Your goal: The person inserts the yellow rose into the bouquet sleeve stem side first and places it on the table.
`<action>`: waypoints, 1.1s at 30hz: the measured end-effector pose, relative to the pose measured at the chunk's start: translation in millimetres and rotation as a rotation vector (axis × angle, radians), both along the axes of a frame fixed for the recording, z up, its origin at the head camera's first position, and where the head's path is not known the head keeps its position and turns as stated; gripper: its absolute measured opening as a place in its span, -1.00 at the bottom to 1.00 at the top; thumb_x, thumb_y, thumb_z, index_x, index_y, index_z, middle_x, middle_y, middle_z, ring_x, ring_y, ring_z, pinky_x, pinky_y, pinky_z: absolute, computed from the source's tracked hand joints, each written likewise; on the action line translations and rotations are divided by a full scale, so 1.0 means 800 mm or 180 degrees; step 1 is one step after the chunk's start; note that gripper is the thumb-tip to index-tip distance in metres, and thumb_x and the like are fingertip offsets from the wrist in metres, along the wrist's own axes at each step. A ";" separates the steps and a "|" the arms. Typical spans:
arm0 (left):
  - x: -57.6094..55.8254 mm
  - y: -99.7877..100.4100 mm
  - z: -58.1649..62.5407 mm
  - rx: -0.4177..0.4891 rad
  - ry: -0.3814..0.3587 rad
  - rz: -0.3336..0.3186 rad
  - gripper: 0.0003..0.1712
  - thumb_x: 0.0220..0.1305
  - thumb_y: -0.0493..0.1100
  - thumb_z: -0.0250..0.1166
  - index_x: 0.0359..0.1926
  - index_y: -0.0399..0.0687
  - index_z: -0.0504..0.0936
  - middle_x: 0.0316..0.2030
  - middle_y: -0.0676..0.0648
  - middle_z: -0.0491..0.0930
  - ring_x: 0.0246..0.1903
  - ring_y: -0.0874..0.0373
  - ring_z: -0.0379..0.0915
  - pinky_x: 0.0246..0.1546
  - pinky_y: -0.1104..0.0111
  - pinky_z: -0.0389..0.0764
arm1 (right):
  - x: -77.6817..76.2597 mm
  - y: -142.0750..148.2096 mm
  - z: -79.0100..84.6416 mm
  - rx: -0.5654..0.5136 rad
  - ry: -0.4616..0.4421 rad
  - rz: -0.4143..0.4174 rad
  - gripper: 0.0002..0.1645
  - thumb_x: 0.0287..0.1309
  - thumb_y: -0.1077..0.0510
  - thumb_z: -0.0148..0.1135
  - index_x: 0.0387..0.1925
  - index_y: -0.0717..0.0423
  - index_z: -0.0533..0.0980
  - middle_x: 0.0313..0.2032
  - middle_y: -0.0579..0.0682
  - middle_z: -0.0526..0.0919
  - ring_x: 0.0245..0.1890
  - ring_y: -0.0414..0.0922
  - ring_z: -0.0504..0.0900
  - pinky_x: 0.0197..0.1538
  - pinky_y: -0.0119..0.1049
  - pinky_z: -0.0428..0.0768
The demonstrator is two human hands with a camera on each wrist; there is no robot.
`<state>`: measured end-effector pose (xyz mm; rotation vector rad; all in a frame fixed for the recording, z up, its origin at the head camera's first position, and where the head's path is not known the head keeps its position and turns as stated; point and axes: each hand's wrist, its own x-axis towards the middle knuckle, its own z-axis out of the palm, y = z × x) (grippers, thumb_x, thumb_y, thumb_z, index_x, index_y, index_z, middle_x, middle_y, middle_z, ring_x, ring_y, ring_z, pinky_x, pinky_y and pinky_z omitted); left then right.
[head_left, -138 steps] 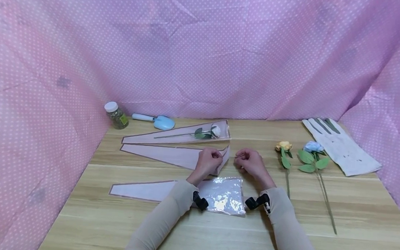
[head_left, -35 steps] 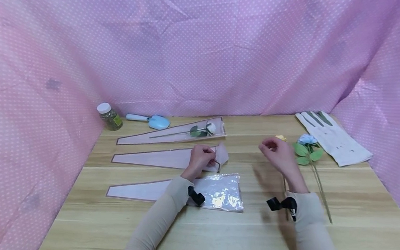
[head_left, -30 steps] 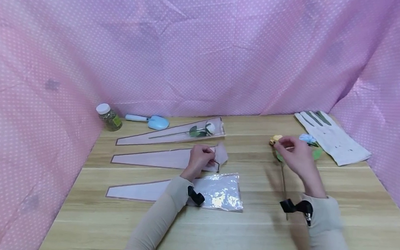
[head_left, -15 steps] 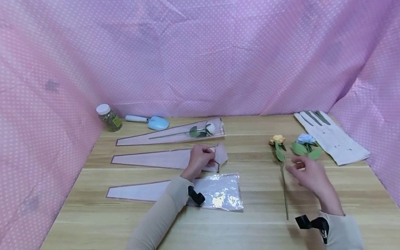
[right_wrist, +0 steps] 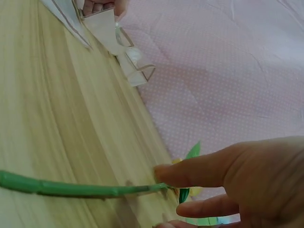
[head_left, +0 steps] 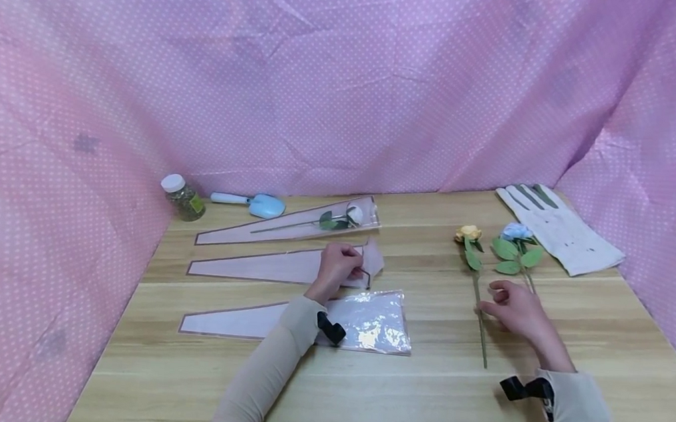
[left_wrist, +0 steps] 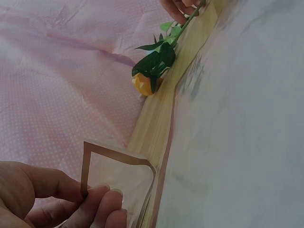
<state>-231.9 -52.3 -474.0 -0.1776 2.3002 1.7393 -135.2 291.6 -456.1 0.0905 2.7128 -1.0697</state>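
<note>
Left hand [head_left: 338,266] pinches a tapered bag [head_left: 281,266] as right hand [head_left: 516,308], thumb and fingers apart, reaches the stem [head_left: 482,334] of a yellow rose [head_left: 473,257]

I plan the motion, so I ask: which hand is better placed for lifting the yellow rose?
Probably the right hand: it is right by the yellow rose, while the left hand is farther away and pinches the middle bag.
</note>
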 end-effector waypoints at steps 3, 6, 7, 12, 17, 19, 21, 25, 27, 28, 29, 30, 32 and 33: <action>0.000 0.000 0.000 0.0000 0.0012 0.0002 -0.90 0.22 -0.31 0.30 -0.28 -0.24 0.73 -0.47 -0.08 0.68 -0.60 0.23 0.60 -0.52 0.46 0.66 | -0.002 -0.004 -0.003 -0.0095 -0.0088 -0.0049 -0.23 0.19 0.07 0.36 0.22 0.55 0.34 -0.06 0.38 0.55 -0.46 -0.18 0.65 -0.42 -0.32 0.68; 0.000 0.000 0.000 0.0000 0.0022 -0.0009 -0.89 0.22 -0.31 0.30 -0.28 -0.25 0.73 -0.47 -0.08 0.68 -0.59 0.23 0.60 -0.52 0.46 0.65 | -0.007 -0.009 -0.004 -0.0035 -0.0094 -0.0068 -0.24 0.17 0.08 0.36 0.22 0.53 0.36 -0.07 0.33 0.56 -0.48 -0.20 0.67 -0.42 -0.33 0.68; 0.000 0.000 0.000 0.0006 0.0023 -0.0011 -0.89 0.22 -0.31 0.30 -0.28 -0.26 0.73 -0.47 -0.08 0.68 -0.59 0.23 0.60 -0.52 0.45 0.66 | -0.008 -0.011 -0.004 -0.0009 -0.0091 -0.0073 -0.26 0.16 0.09 0.36 0.22 0.51 0.37 -0.08 0.31 0.57 -0.50 -0.21 0.67 -0.42 -0.33 0.68; 0.000 0.000 -0.001 0.0029 -0.0026 0.0001 -0.89 0.23 -0.31 0.29 -0.28 -0.25 0.73 -0.46 -0.08 0.66 -0.59 0.22 0.60 -0.51 0.45 0.67 | -0.014 -0.015 -0.003 0.0211 -0.0005 -0.0031 -0.47 0.11 0.15 0.37 0.02 0.45 0.49 -0.25 0.20 0.59 -0.59 -0.22 0.66 -0.45 -0.34 0.63; 0.000 0.001 -0.004 0.0100 0.0058 0.0024 -0.89 0.20 -0.34 0.28 -0.30 -0.29 0.72 -0.51 -0.07 0.66 -0.62 0.23 0.59 -0.53 0.45 0.66 | -0.018 -0.018 -0.001 0.0294 -0.0077 -0.0002 -0.49 0.13 0.23 0.32 0.04 0.52 0.49 -0.19 0.33 0.61 -0.59 -0.23 0.65 -0.45 -0.33 0.66; 0.001 0.001 -0.005 0.0143 0.0115 0.0027 -0.89 0.18 -0.36 0.27 -0.32 -0.33 0.71 -0.56 -0.06 0.65 -0.65 0.24 0.59 -0.56 0.45 0.65 | -0.018 -0.018 0.000 0.0293 -0.0082 -0.0001 -0.43 0.13 0.25 0.30 0.12 0.55 0.46 -0.11 0.40 0.62 -0.60 -0.23 0.66 -0.44 -0.32 0.68; 0.001 0.002 -0.006 0.0166 0.0159 0.0026 -0.88 0.17 -0.38 0.25 -0.34 -0.36 0.71 -0.60 -0.04 0.64 -0.67 0.25 0.58 -0.59 0.45 0.63 | -0.019 -0.019 0.000 0.0313 -0.0081 0.0002 -0.44 0.13 0.27 0.29 0.12 0.56 0.45 -0.11 0.43 0.62 -0.61 -0.23 0.66 -0.45 -0.31 0.68; 0.001 0.002 -0.006 0.0135 0.0170 0.0032 -0.88 0.17 -0.39 0.24 -0.34 -0.36 0.71 -0.61 -0.02 0.62 -0.67 0.25 0.58 -0.59 0.46 0.63 | -0.019 -0.019 0.000 0.0293 -0.0074 -0.0011 -0.47 0.12 0.30 0.27 0.09 0.55 0.46 -0.15 0.42 0.63 -0.62 -0.23 0.65 -0.48 -0.30 0.68; 0.001 0.002 -0.006 0.0110 0.0160 0.0036 -0.88 0.18 -0.38 0.25 -0.34 -0.34 0.71 -0.60 -0.03 0.63 -0.66 0.24 0.58 -0.57 0.45 0.64 | -0.020 -0.019 -0.001 0.0295 -0.0069 -0.0008 -0.49 0.11 0.31 0.27 0.08 0.54 0.46 -0.18 0.39 0.63 -0.62 -0.23 0.64 -0.49 -0.30 0.68; 0.001 0.002 -0.006 0.0102 0.0153 0.0037 -0.88 0.18 -0.37 0.25 -0.34 -0.33 0.71 -0.59 -0.04 0.64 -0.66 0.24 0.58 -0.57 0.44 0.65 | -0.020 -0.019 -0.001 0.0301 -0.0057 -0.0001 -0.50 0.11 0.31 0.27 0.07 0.53 0.47 -0.19 0.37 0.63 -0.62 -0.23 0.64 -0.49 -0.31 0.67; 0.001 0.002 -0.005 0.0094 0.0146 0.0037 -0.88 0.18 -0.37 0.25 -0.34 -0.33 0.72 -0.59 -0.05 0.65 -0.66 0.24 0.59 -0.56 0.44 0.65 | -0.020 -0.019 -0.001 0.0302 -0.0051 0.0000 -0.49 0.11 0.31 0.27 0.08 0.52 0.46 -0.20 0.35 0.63 -0.62 -0.23 0.63 -0.50 -0.31 0.67; 0.001 0.002 -0.005 0.0088 0.0143 0.0037 -0.88 0.18 -0.37 0.25 -0.34 -0.33 0.72 -0.58 -0.06 0.65 -0.66 0.24 0.59 -0.56 0.44 0.65 | -0.020 -0.018 -0.001 0.0305 -0.0039 0.0001 -0.49 0.11 0.31 0.27 0.09 0.52 0.46 -0.21 0.33 0.63 -0.63 -0.23 0.63 -0.50 -0.31 0.66; 0.001 0.002 -0.005 0.0075 0.0140 0.0037 -0.88 0.18 -0.37 0.25 -0.34 -0.32 0.72 -0.57 -0.07 0.66 -0.65 0.24 0.59 -0.55 0.43 0.66 | -0.020 -0.018 -0.001 0.0294 -0.0005 -0.0002 -0.48 0.11 0.32 0.27 0.09 0.52 0.45 -0.23 0.30 0.63 -0.63 -0.23 0.62 -0.51 -0.31 0.66; 0.001 0.002 -0.004 0.0073 0.0136 0.0037 -0.88 0.18 -0.37 0.26 -0.34 -0.32 0.72 -0.57 -0.07 0.66 -0.65 0.24 0.59 -0.55 0.43 0.66 | -0.020 -0.017 -0.001 0.0291 0.0023 -0.0004 -0.48 0.10 0.32 0.27 0.09 0.52 0.45 -0.25 0.28 0.64 -0.63 -0.23 0.62 -0.51 -0.31 0.66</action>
